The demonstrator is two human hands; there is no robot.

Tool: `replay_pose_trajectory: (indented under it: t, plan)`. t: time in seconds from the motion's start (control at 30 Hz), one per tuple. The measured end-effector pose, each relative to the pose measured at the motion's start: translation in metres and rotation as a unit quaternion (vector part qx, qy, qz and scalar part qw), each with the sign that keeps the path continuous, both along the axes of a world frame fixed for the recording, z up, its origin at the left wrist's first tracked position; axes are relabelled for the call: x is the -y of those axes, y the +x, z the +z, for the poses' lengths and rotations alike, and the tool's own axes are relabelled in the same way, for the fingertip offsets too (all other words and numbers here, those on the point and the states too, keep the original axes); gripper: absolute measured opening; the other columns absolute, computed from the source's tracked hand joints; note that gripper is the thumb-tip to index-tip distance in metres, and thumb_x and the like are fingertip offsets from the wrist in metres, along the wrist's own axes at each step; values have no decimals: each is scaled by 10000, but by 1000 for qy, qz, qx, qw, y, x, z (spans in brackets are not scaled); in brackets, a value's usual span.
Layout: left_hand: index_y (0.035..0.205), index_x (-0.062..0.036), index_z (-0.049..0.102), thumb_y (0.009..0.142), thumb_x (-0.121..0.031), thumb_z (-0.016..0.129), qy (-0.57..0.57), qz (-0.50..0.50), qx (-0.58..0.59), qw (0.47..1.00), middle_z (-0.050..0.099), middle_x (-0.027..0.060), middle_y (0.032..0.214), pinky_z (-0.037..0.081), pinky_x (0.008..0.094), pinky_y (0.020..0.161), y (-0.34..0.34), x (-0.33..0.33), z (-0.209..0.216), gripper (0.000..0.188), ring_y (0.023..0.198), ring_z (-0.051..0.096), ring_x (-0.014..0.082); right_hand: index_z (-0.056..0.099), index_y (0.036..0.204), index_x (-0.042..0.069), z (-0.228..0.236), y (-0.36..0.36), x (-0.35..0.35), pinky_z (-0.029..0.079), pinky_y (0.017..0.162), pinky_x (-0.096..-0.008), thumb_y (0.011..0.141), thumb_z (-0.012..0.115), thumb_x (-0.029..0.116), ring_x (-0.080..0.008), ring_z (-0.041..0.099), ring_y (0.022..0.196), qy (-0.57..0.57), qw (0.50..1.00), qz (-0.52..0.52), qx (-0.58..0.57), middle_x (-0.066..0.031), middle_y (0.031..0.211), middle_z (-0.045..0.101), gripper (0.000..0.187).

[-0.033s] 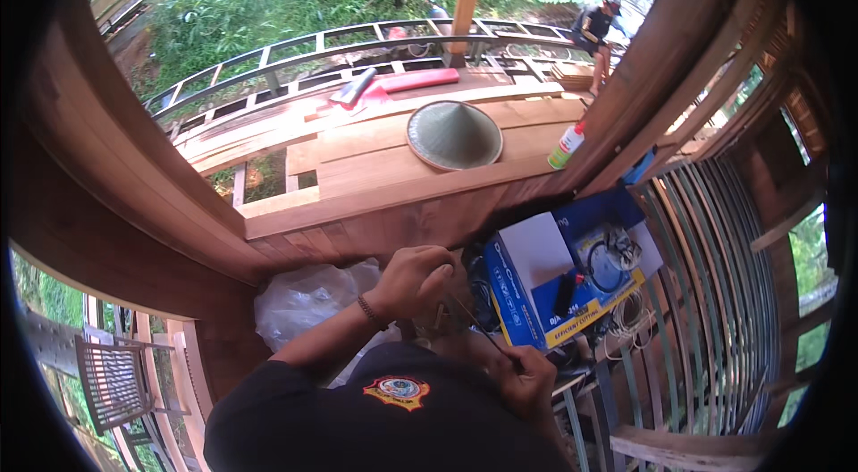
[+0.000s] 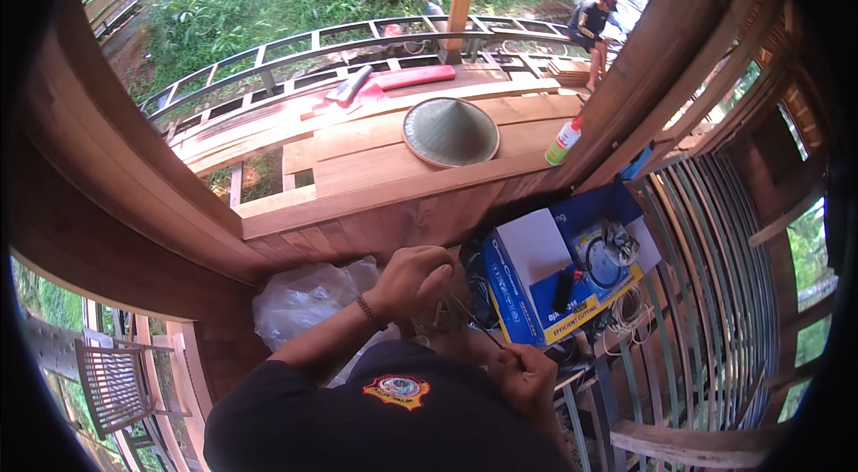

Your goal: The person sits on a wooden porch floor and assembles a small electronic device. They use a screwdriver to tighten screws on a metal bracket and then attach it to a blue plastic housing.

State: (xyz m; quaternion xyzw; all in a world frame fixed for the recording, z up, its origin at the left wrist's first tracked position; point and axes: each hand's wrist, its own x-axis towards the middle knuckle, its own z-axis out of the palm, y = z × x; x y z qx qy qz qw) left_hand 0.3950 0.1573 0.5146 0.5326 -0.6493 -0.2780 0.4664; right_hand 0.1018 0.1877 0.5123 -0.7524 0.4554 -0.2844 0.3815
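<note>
In front of my chest my left hand (image 2: 413, 282) is closed, its fingers curled downward and the wrist circled by a dark beaded bracelet. What its fingertips pinch is hidden. Lower and to the right, my right hand (image 2: 527, 374) grips the end of a thin dark rod (image 2: 483, 331) between thumb and fingers. The rod slants up from there toward my left hand; whether it is stiff or a cord I cannot tell. Crumpled clear plastic (image 2: 304, 304) lies left of my left wrist. An open blue and yellow box (image 2: 510, 289) sits just beyond my right hand.
On the plank ledge ahead rest a conical hat (image 2: 451, 134) and a white and green bottle (image 2: 564, 142). Long slats (image 2: 706, 293) line the right side. A pale coiled cord (image 2: 629, 316) lies beside the box. Another person (image 2: 593, 29) sits far off at the right.
My hands keep nearly the same pose. The surroundings have shifted slightly leftward in view. The seated person in the distance has changed posture a little.
</note>
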Motion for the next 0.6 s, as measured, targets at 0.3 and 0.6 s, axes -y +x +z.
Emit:
replay_pose_trajectory:
  t: [0.3,0.6]
  plan:
    - [869,29,655,890,-171,491,22,-35,-58,997,649,129,739,514,351,666,-27,31,-13,260,676,645,230,699,1001,-2,1,-11,-12,507,683,-291,943,694,111,-144,677,755,12,997,-80,-13,-99,851,711,127]
    - [820,36,636,899,-162,462,2,-106,-30,994,635,129,713,506,344,665,-40,52,-12,275,667,642,238,688,1098,-17,-11,-16,-19,518,674,-302,925,712,85,-154,677,748,163,978,-108,71,-104,846,712,203]
